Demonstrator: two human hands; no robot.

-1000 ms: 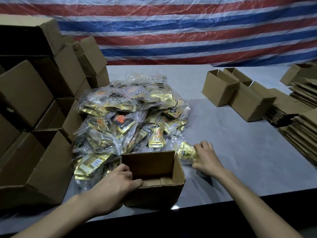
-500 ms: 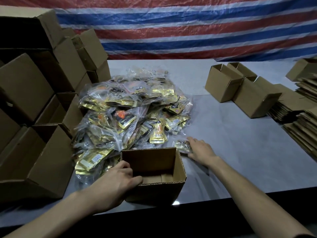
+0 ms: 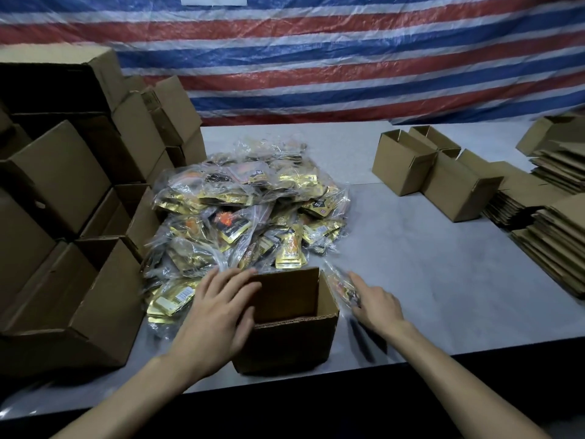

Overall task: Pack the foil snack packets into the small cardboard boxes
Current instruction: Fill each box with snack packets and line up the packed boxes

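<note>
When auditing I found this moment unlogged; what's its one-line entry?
left hand rests on open box | right hand at packet beside box, grip blurred

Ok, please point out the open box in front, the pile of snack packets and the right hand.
open box (image 3: pixel 291 346), head view, its near wall.
pile of snack packets (image 3: pixel 247 213), head view, middle of the pile.
right hand (image 3: pixel 376 304), head view, back of the hand.

Bare table (image 3: pixel 427 274) lies free right of the open box (image 3: pixel 294 343) (mouth facing up), hemmed by the packet heap (image 3: pixel 247 217) behind, stacked cartons (image 3: pixel 63 185) left, flattened cardboard (image 3: pixel 557 248) right.
</note>
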